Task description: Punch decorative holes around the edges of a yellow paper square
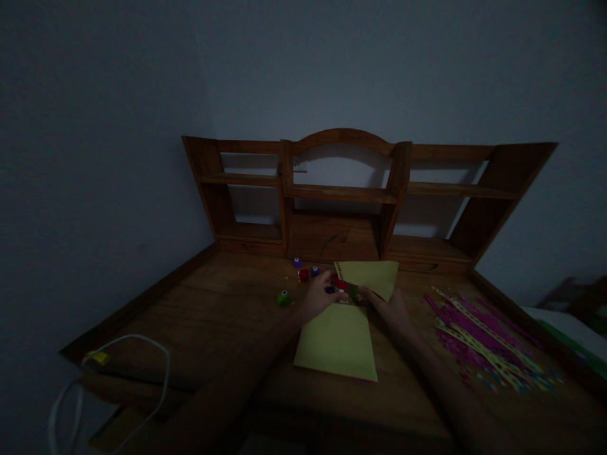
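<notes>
White cable (pixel 167 373) loops over the near left corner of the wooden counter (pixel 213 316), beside a small yellow piece (pixel 99 358). Toward the back edge sit a green piece (pixel 283 298) with an eye-like white spot, a purple one (pixel 297 262), a red one (pixel 303 275) and a blue-purple one (pixel 315 270). The left hand (pixel 318 298) curves its grip around a dark purple item (pixel 330 290); whether it pinches is too dim to tell. Between the hands is a red-and-green object (pixel 340 285), just beyond a pale yellow sheet (pixel 339 341). The right hand (pixel 386 308) has its fingertips at the object's green end, its grip unclear, before a yellow pad (pixel 372 277). Pink strips (pixel 474 325) and yellow strips (pixel 493 357) heap near the right edge. A wooden shelf unit (pixel 339 193) spans the back.
</notes>
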Tool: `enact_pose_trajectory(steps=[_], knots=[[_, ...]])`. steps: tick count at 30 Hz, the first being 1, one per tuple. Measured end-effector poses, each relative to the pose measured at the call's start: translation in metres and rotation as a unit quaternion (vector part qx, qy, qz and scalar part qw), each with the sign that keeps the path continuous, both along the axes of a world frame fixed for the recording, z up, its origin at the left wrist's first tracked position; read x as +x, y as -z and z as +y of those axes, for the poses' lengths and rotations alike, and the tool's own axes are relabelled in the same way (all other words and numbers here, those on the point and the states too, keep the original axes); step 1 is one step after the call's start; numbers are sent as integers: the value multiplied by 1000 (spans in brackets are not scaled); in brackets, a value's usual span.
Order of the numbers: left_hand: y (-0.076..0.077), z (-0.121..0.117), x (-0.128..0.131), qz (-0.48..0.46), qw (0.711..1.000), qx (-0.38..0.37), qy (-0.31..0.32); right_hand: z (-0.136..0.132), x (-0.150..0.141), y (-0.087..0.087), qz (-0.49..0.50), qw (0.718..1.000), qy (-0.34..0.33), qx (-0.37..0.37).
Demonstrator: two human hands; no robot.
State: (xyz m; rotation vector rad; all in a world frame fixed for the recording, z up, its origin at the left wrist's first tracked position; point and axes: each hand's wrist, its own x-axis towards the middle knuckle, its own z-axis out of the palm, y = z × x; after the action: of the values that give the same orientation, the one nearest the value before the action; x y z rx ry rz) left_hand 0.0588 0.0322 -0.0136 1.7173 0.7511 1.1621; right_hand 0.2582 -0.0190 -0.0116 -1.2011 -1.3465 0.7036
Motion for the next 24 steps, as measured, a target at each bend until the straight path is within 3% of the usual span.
enact_pose_trajectory(steps=[2, 4, 7, 12, 20, 24], knots=[[-10, -7, -4, 53, 990, 128, -39, -2, 1, -7, 4, 999, -41, 22], [-19, -15, -9, 86, 966, 240, -30, -5, 1, -14, 50, 993, -107, 20], [-25, -19, -14, 113, 934, 333, -70, -6, 3, -19, 170, 973, -149, -46], [-21, -12, -17, 142, 896, 405, -114, -5, 9, -21, 253, 931, -207, -159], [-25, -17, -20, 186, 845, 489, -113, -8, 2, -18, 176, 958, -163, -157], [-29, -20, -21, 196, 836, 500, -116, -7, 1, -13, 171, 963, -148, -147]])
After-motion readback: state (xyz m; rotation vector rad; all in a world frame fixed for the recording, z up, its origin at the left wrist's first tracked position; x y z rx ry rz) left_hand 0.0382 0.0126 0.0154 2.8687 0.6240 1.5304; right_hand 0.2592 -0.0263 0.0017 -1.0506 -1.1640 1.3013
